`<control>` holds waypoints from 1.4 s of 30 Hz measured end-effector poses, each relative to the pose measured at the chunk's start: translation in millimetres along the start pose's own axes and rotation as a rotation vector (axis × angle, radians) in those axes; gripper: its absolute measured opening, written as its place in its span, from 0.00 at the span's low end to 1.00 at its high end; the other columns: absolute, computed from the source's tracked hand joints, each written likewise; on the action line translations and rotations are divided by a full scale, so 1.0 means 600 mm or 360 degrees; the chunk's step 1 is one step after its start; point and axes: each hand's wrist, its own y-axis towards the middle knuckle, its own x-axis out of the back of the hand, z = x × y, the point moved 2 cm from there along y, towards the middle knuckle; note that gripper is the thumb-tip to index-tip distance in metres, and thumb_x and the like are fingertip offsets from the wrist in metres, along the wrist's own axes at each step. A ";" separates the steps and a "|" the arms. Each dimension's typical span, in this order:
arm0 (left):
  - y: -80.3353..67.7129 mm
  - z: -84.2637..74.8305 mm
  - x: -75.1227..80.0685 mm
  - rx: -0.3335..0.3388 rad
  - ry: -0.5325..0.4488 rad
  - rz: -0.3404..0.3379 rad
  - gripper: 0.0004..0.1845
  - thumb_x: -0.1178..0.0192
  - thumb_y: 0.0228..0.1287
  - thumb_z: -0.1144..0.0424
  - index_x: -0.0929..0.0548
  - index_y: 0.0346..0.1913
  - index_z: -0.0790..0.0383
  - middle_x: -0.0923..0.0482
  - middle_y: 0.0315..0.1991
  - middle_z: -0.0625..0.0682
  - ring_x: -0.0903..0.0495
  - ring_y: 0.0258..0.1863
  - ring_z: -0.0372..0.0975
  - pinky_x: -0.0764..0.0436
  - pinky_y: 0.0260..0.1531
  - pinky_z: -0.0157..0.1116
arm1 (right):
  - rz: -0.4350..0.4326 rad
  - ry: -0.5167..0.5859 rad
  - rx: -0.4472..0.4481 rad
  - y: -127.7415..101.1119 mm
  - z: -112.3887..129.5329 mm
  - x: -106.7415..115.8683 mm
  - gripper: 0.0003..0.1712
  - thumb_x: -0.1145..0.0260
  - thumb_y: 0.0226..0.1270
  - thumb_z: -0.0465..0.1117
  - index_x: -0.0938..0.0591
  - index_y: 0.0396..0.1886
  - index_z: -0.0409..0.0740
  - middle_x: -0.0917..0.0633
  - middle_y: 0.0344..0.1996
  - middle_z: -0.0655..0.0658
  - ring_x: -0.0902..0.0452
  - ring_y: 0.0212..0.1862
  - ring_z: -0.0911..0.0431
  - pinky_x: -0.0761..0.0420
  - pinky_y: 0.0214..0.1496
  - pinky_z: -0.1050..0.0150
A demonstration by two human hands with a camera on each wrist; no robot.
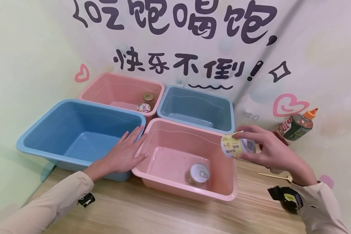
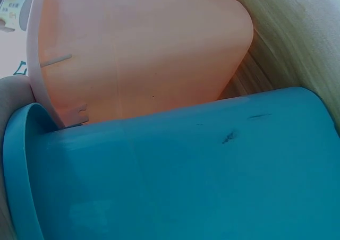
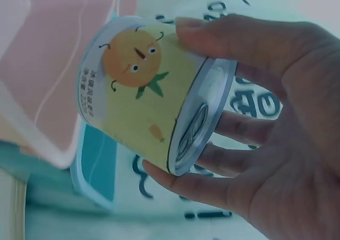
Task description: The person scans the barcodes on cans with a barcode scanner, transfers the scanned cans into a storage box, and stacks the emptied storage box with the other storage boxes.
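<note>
Can (image 1: 237, 146) w/ yellow fruit label sits pinched on its side in right hand (image 1: 276, 152), thumb and fingertips curled round it, just past near pink bin (image 1: 228, 182) rim. Left hand (image 1: 123, 154) lies flat, fingers straight, across that bin's seam w/ blue bin (image 1: 32, 136), prob. steadying both; another can (image 1: 199, 175) rests inside pink bin.

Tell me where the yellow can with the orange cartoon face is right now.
In the head view the yellow can lies tilted in the right hand, held above the right rim of the near pink bin.

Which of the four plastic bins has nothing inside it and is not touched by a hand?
The far blue bin; the near blue bin, also bare inside, has the left hand on it.
</note>
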 end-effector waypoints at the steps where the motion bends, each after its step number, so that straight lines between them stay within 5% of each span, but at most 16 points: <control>1: 0.000 0.000 0.000 0.0002 -0.0002 0.0004 0.41 0.46 0.71 0.45 0.43 0.78 0.65 0.57 0.81 0.62 0.57 0.81 0.56 0.55 0.76 0.60 | -0.0023 -0.0019 -0.0013 -0.009 -0.003 0.003 0.31 0.18 0.46 0.37 0.15 0.54 0.51 0.20 0.55 0.47 0.26 0.39 0.62 0.23 0.32 0.71; 4: 0.000 0.000 0.001 0.0003 0.0003 0.0013 0.41 0.47 0.71 0.45 0.44 0.78 0.65 0.57 0.81 0.62 0.57 0.81 0.56 0.55 0.76 0.60 | -0.0091 -0.0044 -0.0026 -0.037 -0.014 0.010 0.33 0.16 0.43 0.36 0.15 0.53 0.50 0.20 0.55 0.47 0.30 0.38 0.67 0.26 0.30 0.73; 11: 0.000 -0.002 0.002 -0.0004 -0.0012 0.0019 0.41 0.47 0.71 0.45 0.44 0.78 0.65 0.58 0.81 0.62 0.57 0.81 0.56 0.56 0.77 0.60 | -0.0158 -0.0094 -0.0074 -0.098 -0.050 0.008 0.37 0.15 0.35 0.33 0.15 0.52 0.52 0.19 0.52 0.49 0.36 0.56 0.74 0.35 0.51 0.83; 18: -0.001 -0.001 0.004 -0.0013 -0.0001 0.0003 0.40 0.47 0.72 0.46 0.43 0.78 0.65 0.57 0.81 0.62 0.56 0.81 0.57 0.54 0.76 0.60 | -0.0154 -0.0150 -0.0161 -0.152 -0.081 -0.004 0.38 0.14 0.32 0.32 0.15 0.51 0.52 0.23 0.53 0.51 0.38 0.53 0.77 0.30 0.43 0.82; 31: 0.002 0.001 0.005 0.0006 -0.0002 0.0028 0.41 0.47 0.71 0.45 0.44 0.78 0.64 0.57 0.81 0.62 0.57 0.81 0.57 0.56 0.77 0.60 | -0.0310 -0.0007 -0.0080 -0.215 -0.126 -0.032 0.41 0.18 0.22 0.21 0.14 0.47 0.44 0.25 0.57 0.60 0.35 0.58 0.75 0.36 0.48 0.85; 42: 0.002 0.001 0.000 0.0015 -0.0005 0.0044 0.41 0.47 0.71 0.45 0.44 0.78 0.64 0.59 0.82 0.61 0.58 0.81 0.56 0.56 0.77 0.60 | -0.0304 0.0140 -0.0298 -0.269 -0.159 -0.057 0.37 0.21 0.29 0.18 0.15 0.47 0.42 0.28 0.57 0.66 0.35 0.51 0.73 0.35 0.42 0.81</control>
